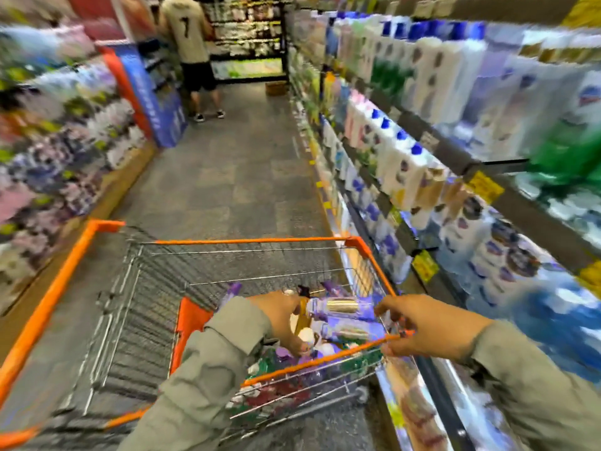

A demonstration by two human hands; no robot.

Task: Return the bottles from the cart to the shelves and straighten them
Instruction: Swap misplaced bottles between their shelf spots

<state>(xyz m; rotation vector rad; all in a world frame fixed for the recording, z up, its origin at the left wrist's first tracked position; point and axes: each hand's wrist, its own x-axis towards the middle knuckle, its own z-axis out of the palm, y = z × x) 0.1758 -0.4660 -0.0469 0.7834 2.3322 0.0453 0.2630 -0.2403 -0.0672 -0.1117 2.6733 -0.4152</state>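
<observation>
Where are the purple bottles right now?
In the head view, the purple bottles lie low and centre in the near basket of the orange cart, between the left hand and the right hand, with the shelves to the right.

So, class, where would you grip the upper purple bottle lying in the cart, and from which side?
Probably round its mid-body at the gold band, from above: the upper purple bottle lies sideways atop the pile, its flank bare.

Both sleeved arms reach forward. The left hand (pixel 279 320) dips down, fingers curled. The right hand (pixel 422 327) pinches the cart rim (pixel 341 353) between fingers and thumb.
</observation>
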